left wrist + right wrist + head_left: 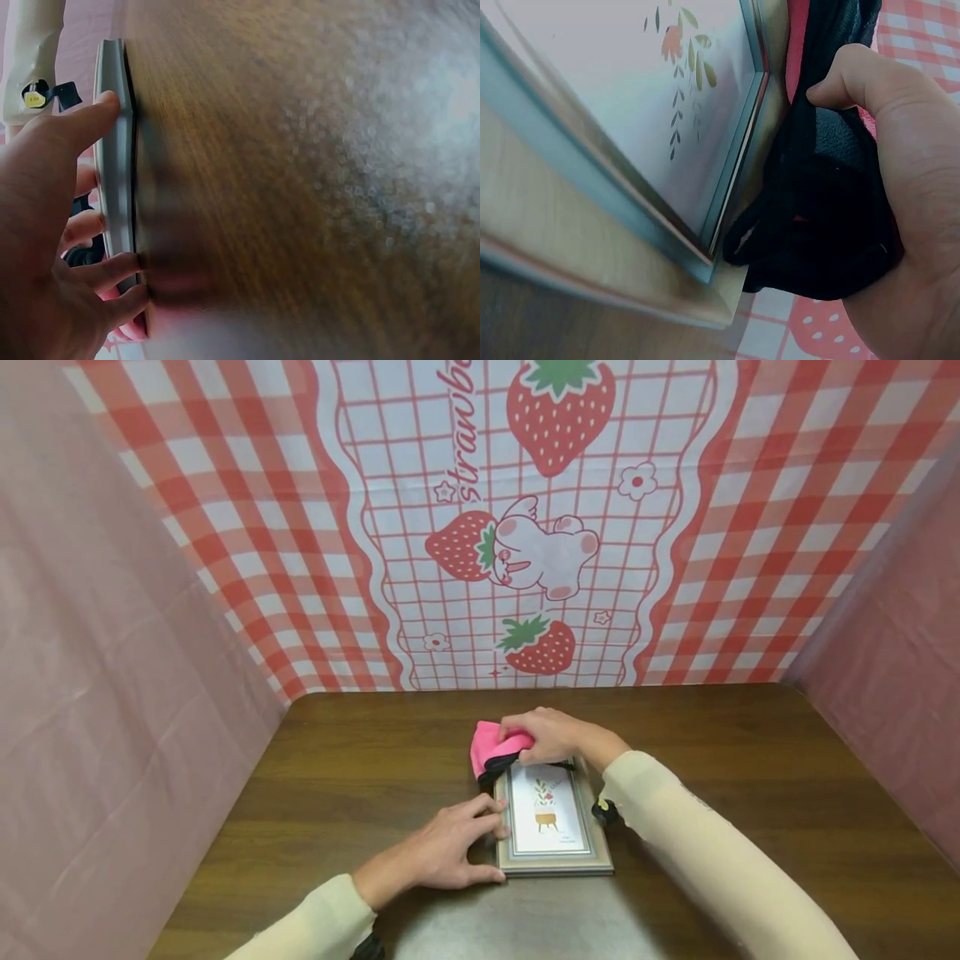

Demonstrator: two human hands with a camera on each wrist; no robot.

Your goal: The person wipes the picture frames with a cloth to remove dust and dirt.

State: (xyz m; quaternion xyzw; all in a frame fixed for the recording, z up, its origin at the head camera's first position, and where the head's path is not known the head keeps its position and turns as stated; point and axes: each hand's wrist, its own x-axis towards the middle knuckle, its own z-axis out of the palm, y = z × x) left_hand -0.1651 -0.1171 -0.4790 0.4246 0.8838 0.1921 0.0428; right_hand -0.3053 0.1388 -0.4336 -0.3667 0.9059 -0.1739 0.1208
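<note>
A picture frame (555,864) with a pale, stepped border lies flat on the table. Its print (545,814) shows a plant in a pot on legs. My left hand (450,847) rests along its left side. In the left wrist view, the thumb and spread fingertips touch the frame's edge (116,172). At the far left corner my right hand (551,735) grips a pink-and-black cloth item (486,747), bunched against the frame. Close up, its black side (825,217) hangs over the border; its exact kind cannot be told.
The brown wooden table (360,760) extends on both sides. Behind it hangs a red-and-white checked strawberry cloth (540,647). Pink curtains (112,693) enclose the left and right sides. A small black wrist device (604,811) sits by the right sleeve.
</note>
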